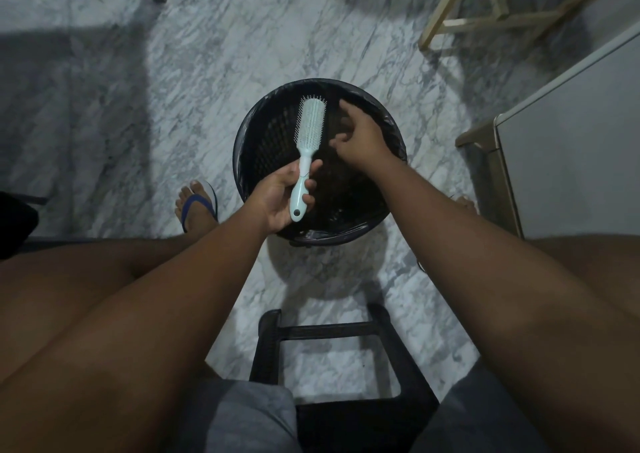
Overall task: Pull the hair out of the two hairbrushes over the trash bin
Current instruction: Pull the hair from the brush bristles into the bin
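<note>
Left hand (pixel 280 196): grips the handle of one pale hairbrush (pixel 310 123), held over the bin; right hand (pixel 360 137): fingers loose, grasping nothing visible, beside the brush head; one black lined trash bin (pixel 268 144) on the marble floor (pixel 173 89); contents dark, indistinct.

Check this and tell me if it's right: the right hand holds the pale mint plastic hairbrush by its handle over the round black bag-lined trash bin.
Wrong hand. In the head view the left hand holds the pale mint plastic hairbrush by its handle over the round black bag-lined trash bin; the right hand hovers beside the brush head, holding no brush.
</note>
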Motion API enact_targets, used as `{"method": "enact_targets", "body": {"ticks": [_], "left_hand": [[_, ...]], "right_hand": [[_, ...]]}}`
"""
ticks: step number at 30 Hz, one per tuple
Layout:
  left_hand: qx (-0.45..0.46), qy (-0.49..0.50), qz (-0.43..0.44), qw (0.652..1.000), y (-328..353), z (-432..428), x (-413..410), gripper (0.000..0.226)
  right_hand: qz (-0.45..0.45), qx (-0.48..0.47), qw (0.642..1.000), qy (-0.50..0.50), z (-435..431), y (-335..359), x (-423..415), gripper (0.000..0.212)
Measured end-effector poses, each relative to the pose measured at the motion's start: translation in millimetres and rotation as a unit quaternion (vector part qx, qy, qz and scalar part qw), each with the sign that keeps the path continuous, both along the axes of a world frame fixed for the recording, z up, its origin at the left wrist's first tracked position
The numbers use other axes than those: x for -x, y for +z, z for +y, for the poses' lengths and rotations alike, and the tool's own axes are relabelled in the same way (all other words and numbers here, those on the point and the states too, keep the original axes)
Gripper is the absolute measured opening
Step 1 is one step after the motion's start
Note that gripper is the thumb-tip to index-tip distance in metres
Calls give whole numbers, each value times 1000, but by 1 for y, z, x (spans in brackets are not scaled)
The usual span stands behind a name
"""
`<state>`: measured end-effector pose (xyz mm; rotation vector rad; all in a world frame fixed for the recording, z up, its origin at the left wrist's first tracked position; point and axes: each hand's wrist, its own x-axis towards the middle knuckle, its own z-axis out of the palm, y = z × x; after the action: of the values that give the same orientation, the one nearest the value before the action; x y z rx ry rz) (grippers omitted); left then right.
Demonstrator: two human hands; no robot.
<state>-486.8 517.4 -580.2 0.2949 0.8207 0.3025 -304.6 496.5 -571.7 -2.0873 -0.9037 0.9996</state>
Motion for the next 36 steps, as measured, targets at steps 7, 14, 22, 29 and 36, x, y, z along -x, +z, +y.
{"method": "enact_targets", "body": {"ticks": [7, 14, 22, 29, 36], "left_hand": [[-11, -18, -17, 1000, 5, 3, -2, 38], [0, 31, -54, 998, 6, 11, 2, 42], [0, -8, -19, 1000, 2, 9, 9, 41], [-1, -18, -13, 1000, -1, 3, 6, 39], [-63, -56, 51, 995, -1, -3, 4, 36]], "right_hand": [[-47, -34, 998, -6, -7, 0, 0, 23], [-98, 196, 974, 64, -28, -29, 2, 10], [-83, 142, 986, -5, -14, -24, -6, 35], [33, -56, 992, -106, 17, 4, -2, 55], [-53, -47, 997, -12, 27, 14, -3, 43]]}}
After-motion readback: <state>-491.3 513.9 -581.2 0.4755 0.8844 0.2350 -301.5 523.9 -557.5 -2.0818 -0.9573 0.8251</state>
